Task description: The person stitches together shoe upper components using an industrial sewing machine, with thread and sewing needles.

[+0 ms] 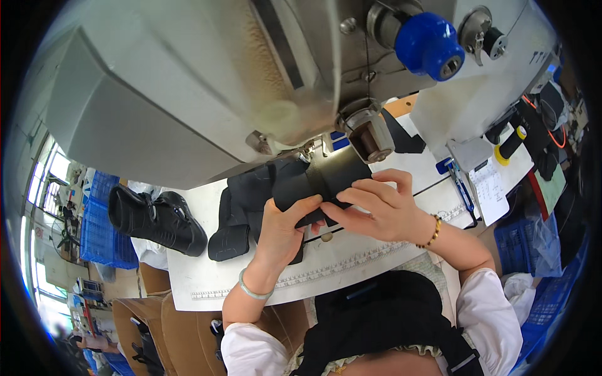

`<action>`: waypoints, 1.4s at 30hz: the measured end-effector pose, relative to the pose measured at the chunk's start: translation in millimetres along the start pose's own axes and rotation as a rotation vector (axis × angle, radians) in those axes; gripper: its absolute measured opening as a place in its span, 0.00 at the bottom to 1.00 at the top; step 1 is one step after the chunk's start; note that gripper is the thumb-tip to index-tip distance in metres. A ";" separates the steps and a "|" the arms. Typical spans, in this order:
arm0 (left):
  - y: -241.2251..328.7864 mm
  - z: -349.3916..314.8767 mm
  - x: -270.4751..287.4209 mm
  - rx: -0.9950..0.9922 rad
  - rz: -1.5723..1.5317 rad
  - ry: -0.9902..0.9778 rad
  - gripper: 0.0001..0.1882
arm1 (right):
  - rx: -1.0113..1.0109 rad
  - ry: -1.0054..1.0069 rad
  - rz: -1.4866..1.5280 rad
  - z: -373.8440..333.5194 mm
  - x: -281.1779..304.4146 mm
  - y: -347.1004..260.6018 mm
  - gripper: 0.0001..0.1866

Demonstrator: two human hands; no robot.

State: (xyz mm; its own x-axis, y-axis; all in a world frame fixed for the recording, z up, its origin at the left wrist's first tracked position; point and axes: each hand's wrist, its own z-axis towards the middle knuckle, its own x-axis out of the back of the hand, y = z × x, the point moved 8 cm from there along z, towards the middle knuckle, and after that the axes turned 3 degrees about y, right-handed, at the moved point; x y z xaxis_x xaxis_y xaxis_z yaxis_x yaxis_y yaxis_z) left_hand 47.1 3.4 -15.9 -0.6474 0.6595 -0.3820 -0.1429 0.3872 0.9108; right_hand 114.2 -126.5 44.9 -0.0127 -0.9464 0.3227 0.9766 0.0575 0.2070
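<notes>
One left hand (281,227), one right hand (384,210), both grips clamped on one black piece (343,174); one boot (158,220).

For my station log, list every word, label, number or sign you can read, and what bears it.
None reads clearly enough to quote.
Measuring strip along the white table: scale marks, too small.
White paper at right: writing, too small.
Sewing machine, upper right: blue marks, unreadable.
Small sign, far left: too blurred.

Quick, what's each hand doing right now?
Left hand: closed, holding the black piece, thumb on top.
Right hand: closed, fingertips gripping the same piece.
</notes>
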 end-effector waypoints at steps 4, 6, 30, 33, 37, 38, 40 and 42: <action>3.2 0.0 1.3 -0.017 0.092 -0.022 0.05 | 0.194 -0.030 0.097 -7.6 -7.2 -2.1 0.12; 23.5 0.4 3.7 -0.326 0.429 -0.066 0.05 | 0.223 -0.016 0.136 -3.9 -7.0 -1.3 0.12; 24.6 29.4 9.3 -0.103 -0.046 0.138 0.08 | 0.214 0.117 0.334 3.6 -12.9 2.1 0.09; 20.0 34.7 18.5 -0.037 -0.119 0.173 0.08 | 0.181 0.043 0.326 9.1 -16.5 6.7 0.09; 17.4 35.1 25.6 -0.046 -0.126 0.208 0.08 | 0.197 0.024 0.305 6.4 -20.2 3.6 0.09; 14.2 37.2 27.9 -0.032 -0.125 0.181 0.08 | 0.195 0.049 0.312 6.6 -19.8 3.2 0.09; 10.9 38.2 29.1 -0.019 -0.127 0.159 0.08 | 0.175 0.082 0.317 7.9 -19.2 3.2 0.09; 13.5 39.7 25.9 -0.054 -0.111 0.118 0.09 | 0.153 0.114 0.320 8.4 -17.4 4.6 0.09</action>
State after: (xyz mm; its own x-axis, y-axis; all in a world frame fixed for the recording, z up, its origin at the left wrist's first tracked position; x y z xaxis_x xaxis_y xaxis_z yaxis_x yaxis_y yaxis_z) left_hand 58.1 51.3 -19.7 -0.7082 0.5331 -0.4628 -0.2563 0.4166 0.8722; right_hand 117.2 -107.0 47.9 0.3202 -0.9018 0.2902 0.8838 0.3946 0.2512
